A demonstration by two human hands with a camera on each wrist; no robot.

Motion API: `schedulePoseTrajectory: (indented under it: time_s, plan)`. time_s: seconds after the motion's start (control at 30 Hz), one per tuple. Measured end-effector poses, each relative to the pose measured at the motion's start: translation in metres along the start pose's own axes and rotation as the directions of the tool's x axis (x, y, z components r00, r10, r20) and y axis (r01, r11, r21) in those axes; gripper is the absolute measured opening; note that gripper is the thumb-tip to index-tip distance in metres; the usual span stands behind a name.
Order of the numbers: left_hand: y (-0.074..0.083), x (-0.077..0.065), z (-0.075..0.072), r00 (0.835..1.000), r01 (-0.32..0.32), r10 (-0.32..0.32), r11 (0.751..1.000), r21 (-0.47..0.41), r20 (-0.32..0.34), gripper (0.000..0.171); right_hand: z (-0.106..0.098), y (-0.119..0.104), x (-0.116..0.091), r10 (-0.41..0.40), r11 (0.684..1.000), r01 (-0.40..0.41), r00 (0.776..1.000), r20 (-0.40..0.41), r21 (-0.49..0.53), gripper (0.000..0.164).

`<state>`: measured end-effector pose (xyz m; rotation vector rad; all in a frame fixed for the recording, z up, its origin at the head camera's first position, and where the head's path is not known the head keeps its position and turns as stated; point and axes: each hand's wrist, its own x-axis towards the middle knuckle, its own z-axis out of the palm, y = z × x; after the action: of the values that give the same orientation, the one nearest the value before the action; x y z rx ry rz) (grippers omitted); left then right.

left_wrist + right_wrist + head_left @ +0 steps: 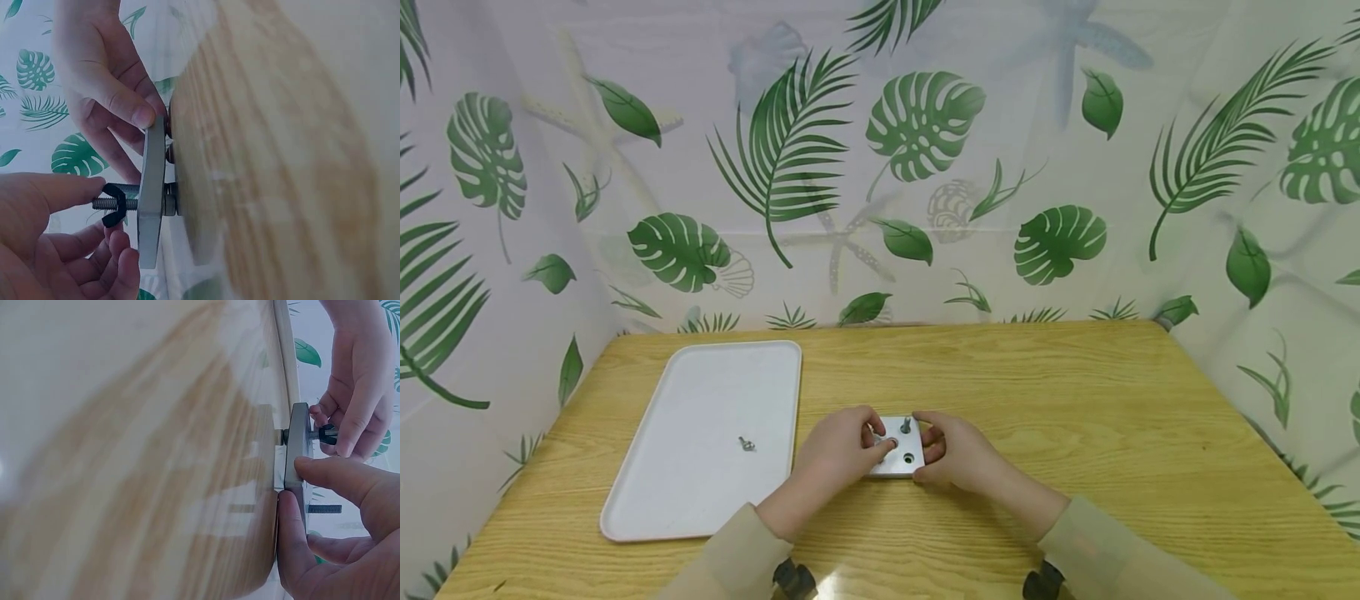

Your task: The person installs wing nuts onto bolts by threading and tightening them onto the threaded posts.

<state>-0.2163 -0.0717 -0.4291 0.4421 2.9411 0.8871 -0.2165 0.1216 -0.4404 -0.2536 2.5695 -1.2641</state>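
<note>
A square metal plate (891,472) with holes is held slightly above the wooden table. My right hand (958,454) grips its right edge, with the thumb on the upper face and a finger underneath in the right wrist view. A bare threaded bolt (325,509) stands up through the plate near that hand. On another bolt sits a dark wing nut (114,205), and my left hand (842,446) pinches its wings between thumb and fingers. Bolt heads (169,205) show under the plate. In the head view the left fingers hide the wing nut.
A white tray (700,417) lies on the table (1045,392) to the left. Small metal hardware (747,444), apparently a bolt and a wing nut, rests in it. A leaf-printed cloth (820,192) hangs behind the table and along both sides.
</note>
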Motion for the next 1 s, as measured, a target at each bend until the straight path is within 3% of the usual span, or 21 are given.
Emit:
schedulePoseTrajectory:
  time_s: [0.23,0.57,1.0]
  plan:
    - [0.001,0.001,-0.005,0.997,-0.049,0.051,0.998,-0.043,0.050,0.013,0.000,0.000,0.001,-0.005,1.000,0.005,1.000,-0.011,-0.009,0.082]
    - [-0.003,-0.002,-0.007,0.989,-0.107,0.121,0.984,-0.145,0.087,0.017,0.000,0.002,0.000,-0.014,1.000,0.014,1.000,-0.003,-0.003,0.083]
    - [-0.012,-0.001,-0.010,0.986,-0.132,0.154,0.960,-0.248,0.069,0.016,0.001,0.001,0.001,-0.002,1.000,0.002,1.000,-0.019,-0.025,0.083]
